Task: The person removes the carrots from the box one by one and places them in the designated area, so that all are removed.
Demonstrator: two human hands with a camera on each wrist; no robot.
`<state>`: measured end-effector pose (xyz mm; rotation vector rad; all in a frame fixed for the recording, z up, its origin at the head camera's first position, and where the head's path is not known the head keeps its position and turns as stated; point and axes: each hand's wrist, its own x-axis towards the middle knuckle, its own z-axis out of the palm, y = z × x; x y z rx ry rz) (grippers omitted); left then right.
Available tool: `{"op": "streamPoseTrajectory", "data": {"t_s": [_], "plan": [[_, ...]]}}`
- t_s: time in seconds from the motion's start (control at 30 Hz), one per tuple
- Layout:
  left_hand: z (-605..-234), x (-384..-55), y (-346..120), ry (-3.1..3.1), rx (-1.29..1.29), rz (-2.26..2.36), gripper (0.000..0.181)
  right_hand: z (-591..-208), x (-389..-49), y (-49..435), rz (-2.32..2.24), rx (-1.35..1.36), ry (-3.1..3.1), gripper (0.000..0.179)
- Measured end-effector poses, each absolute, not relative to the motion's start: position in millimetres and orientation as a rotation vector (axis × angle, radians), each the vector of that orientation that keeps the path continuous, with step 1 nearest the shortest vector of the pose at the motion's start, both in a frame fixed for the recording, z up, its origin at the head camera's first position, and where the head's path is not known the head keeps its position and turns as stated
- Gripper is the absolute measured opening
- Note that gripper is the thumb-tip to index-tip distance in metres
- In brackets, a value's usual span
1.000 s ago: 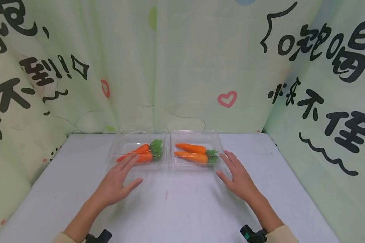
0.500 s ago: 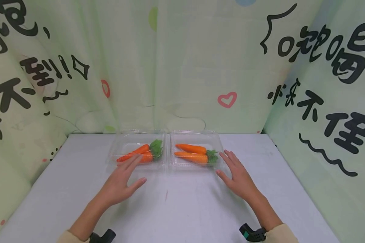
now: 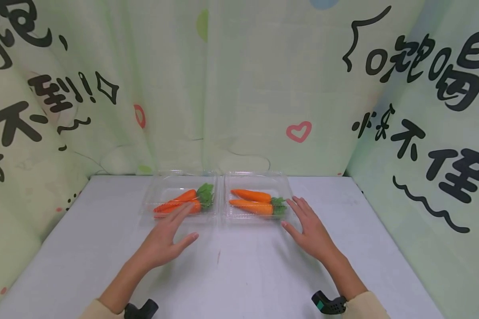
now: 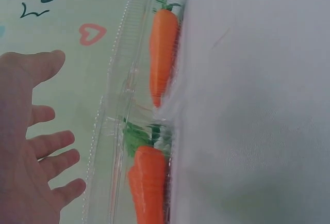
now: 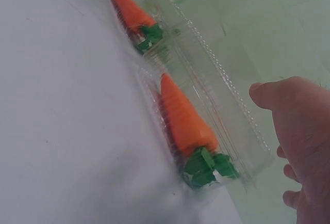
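Two clear plastic boxes stand side by side at the back of the white table. The left box [image 3: 165,184] holds two orange carrots [image 3: 182,198] with green leafy tops. Two more carrots [image 3: 250,206] lie in the right box [image 3: 255,179], their tops pointing right. My left hand [image 3: 163,243] is held at the front of the left box, fingers extended and partly hiding the carrots in the head view; contact cannot be told. My right hand [image 3: 313,232] is at the front right corner of the right box, fingers spread and holding nothing. Both wrist views show the fingers extended.
A pale green curtain [image 3: 243,88] with black lettering surrounds the table [image 3: 247,274] at the back and sides. Bare tabletop lies in front of the boxes. A black device [image 3: 141,309] is on the left wrist, another [image 3: 328,303] on the right.
My left hand has moved slightly to the right along the front of the left box. The right hand has barely shifted left. Boxes and carrots stay in place.
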<state>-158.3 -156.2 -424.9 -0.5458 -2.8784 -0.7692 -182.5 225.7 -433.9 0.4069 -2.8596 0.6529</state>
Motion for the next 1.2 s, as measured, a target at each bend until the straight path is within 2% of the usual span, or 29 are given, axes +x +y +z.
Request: {"op": "streamPoseTrajectory", "data": {"t_s": [0.47, 1.2], "plan": [[-429, -159, -150, -2.867, -0.565, -0.917, 0.075, -431, -184, 220, 0.646, 0.374, -2.889, 0.067], [-430, -164, -136, -2.893, -0.551, -1.239, 0.073, -435, -195, 221, 0.692, 0.473, -2.861, 0.065]]}}
